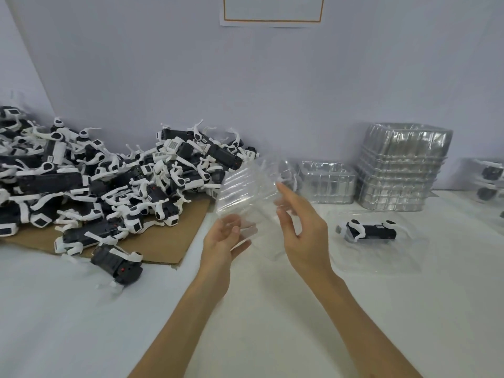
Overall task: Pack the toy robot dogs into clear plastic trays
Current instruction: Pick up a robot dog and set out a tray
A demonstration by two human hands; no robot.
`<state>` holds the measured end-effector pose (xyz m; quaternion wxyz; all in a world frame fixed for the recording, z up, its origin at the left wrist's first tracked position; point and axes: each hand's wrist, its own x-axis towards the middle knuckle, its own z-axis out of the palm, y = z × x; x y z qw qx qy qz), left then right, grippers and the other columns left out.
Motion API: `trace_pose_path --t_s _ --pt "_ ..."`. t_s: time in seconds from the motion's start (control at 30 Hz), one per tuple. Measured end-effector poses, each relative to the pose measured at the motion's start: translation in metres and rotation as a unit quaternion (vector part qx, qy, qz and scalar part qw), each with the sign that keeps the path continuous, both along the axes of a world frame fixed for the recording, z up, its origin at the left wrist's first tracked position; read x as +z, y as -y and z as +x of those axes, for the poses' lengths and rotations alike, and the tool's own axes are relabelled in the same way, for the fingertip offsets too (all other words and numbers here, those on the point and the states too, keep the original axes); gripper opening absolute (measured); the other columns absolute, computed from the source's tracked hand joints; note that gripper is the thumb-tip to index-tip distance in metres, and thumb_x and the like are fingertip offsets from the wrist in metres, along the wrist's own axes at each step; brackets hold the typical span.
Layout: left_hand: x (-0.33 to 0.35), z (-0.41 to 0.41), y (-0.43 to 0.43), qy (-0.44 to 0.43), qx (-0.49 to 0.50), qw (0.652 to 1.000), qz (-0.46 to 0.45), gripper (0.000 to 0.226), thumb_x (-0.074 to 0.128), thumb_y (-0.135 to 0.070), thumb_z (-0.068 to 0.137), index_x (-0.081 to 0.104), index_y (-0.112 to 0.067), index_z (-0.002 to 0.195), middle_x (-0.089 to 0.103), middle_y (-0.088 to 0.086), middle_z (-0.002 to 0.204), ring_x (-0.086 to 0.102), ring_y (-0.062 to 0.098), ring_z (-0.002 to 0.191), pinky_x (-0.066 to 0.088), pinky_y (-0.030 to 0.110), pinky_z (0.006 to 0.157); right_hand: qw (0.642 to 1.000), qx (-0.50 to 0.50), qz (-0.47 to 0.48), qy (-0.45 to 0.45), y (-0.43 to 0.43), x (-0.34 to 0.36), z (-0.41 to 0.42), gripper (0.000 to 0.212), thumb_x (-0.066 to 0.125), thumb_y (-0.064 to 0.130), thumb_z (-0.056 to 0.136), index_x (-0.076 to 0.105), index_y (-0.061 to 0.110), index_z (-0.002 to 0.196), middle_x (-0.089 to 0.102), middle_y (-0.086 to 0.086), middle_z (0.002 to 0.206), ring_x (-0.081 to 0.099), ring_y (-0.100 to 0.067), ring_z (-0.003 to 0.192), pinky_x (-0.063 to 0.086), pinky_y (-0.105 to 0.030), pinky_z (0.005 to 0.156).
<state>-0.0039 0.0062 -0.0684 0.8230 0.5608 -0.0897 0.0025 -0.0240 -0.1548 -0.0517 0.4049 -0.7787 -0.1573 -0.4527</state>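
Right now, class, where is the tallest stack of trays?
Head view, right side: the tall tray stack stands by the wall, right of a shorter stack, behind a toy dog.

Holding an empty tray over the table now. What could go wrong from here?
1. The tray is thin, clear plastic, held only by its edges between the left hand and right hand; it may buckle or slip.
2. The toy dogs lie in a tangled pile with their legs crossing. Pulling one out may drag others off the cardboard; one stray dog already lies off it.
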Motion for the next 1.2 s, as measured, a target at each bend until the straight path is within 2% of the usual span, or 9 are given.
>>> trace_pose_path --t_s 0.13,0.3,0.43,0.5,0.6,0.77,0.97,1.1,1.2 --pt "0.0 -0.003 0.003 0.004 -0.037 0.999 -0.013 0.019 0.045 -0.004 0.104 0.058 -0.015 0.111 0.073 0.003 0.103 0.073 0.022 0.101 0.056 0.033 0.084 0.994 0.051 0.003 -0.094 -0.001 -0.002 0.001 0.046 0.062 0.028 0.097 0.049 0.044 0.138 0.067 0.017 0.101 0.063 -0.004 0.106 0.039 -0.007 0.091" --pt "0.002 -0.004 0.001 -0.001 -0.048 0.999 -0.006 0.017 0.049 -0.008 0.103 0.059 -0.019 0.112 0.072 0.002 0.107 0.07 0.019 0.102 0.05 0.038 0.095 0.992 0.06 -0.005 -0.112 -0.002 -0.002 -0.001 0.057 0.071 0.013 0.089 0.052 0.043 0.133 0.068 0.014 0.097 0.063 -0.007 0.107 0.039 -0.008 0.094" --pt "0.006 -0.007 0.004 0.008 -0.046 0.999 -0.003 0.022 0.063 -0.013 0.095 0.065 -0.023 0.114 0.072 0.0 0.109 0.068 0.016 0.104 0.047 0.04 0.1 0.997 0.031 -0.023 -0.063 -0.005 0.006 -0.005 0.054 0.071 0.008 0.088 0.054 0.04 0.128 0.066 0.017 0.097 0.063 -0.009 0.101 0.047 -0.032 0.098" --pt "0.006 -0.008 0.008 0.006 -0.04 0.999 -0.023 0.039 0.073 -0.014 0.087 0.061 -0.022 0.123 0.066 0.001 0.119 0.067 0.018 0.113 0.05 0.04 0.101 0.999 0.009 -0.036 -0.03 -0.006 0.016 -0.004 0.053 0.07 0.004 0.087 0.055 0.036 0.127 0.066 0.015 0.101 0.063 -0.008 0.098 0.048 -0.044 0.096" --pt "0.004 -0.005 0.007 -0.049 -0.002 0.996 -0.075 0.047 0.072 -0.007 0.087 0.056 -0.02 0.129 0.056 0.006 0.133 0.066 0.024 0.118 0.053 0.042 0.099 0.998 -0.017 -0.059 0.03 0.001 0.047 0.01 0.047 0.07 -0.001 0.086 0.061 0.02 0.127 0.068 0.004 0.099 0.065 -0.019 0.092 0.05 -0.05 0.091" --pt "-0.003 0.0 0.004 -0.094 0.007 0.993 -0.072 0.029 0.062 -0.007 0.095 0.059 -0.017 0.122 0.06 0.005 0.122 0.073 0.024 0.102 0.056 0.035 0.083 0.976 -0.106 -0.192 -0.005 0.051 0.112 0.069 0.052 0.068 0.005 0.089 0.054 0.021 0.136 0.069 0.009 0.1 0.061 -0.01 0.095 0.031 -0.027 0.098" --pt "-0.006 -0.003 0.011 -0.104 0.008 0.994 -0.029 0.023 0.061 -0.009 0.097 0.061 -0.017 0.118 0.063 0.004 0.118 0.075 0.024 0.094 0.058 0.034 0.077 0.903 -0.232 -0.309 -0.189 0.14 0.142 0.136 0.048 0.057 -0.002 0.092 0.061 0.021 0.134 0.073 0.0 0.113 0.066 -0.023 0.109 0.039 -0.04 0.112" --pt "-0.005 0.001 0.01 -0.118 0.002 0.993 -0.028 0.021 0.06 -0.012 0.097 0.062 -0.016 0.117 0.063 0.004 0.116 0.076 0.023 0.09 0.055 0.034 0.074 0.937 -0.233 -0.22 -0.14 0.164 0.151 0.148 0.046 0.057 -0.006 0.091 0.065 0.018 0.13 0.073 -0.002 0.112 0.067 -0.023 0.103 0.039 -0.021 0.098" --pt "-0.004 -0.001 0.014 -0.118 -0.001 0.993 -0.012 0.019 0.06 -0.012 0.097 0.062 -0.016 0.115 0.063 0.003 0.114 0.076 0.023 0.087 0.055 0.034 0.072 0.951 -0.213 -0.207 -0.09 0.158 0.161 0.145 0.037 0.057 -0.009 0.09 0.069 0.015 0.116 0.075 -0.003 0.104 0.069 -0.022 0.097 0.045 -0.022 0.095"
